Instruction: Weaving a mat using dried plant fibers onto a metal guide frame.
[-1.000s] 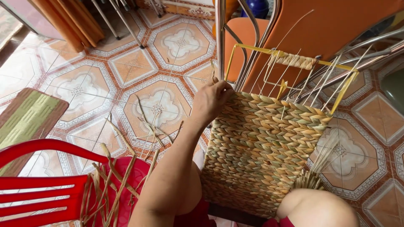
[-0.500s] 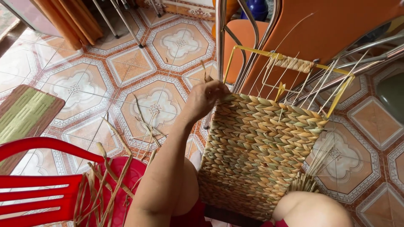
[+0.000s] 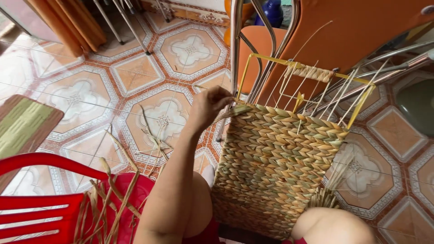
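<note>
A half-woven basket of braided straw-coloured fibre rests between my knees, built on a yellow wire frame with bare upright strands above the weave. My left hand is at the basket's top left corner, fingers pinched on a flat fibre strand that runs from the woven edge. My right hand is out of view; only a bare knee shows at the lower right.
A red plastic chair stands at the lower left with loose dried fibre strands over it. An orange metal-framed chair stands behind the basket. Patterned floor tiles, a green mat at the left, loose strands on the floor.
My left hand has drawn slightly to the left, away from the basket's corner, pulling the strand out with it. The basket has stayed in place.
</note>
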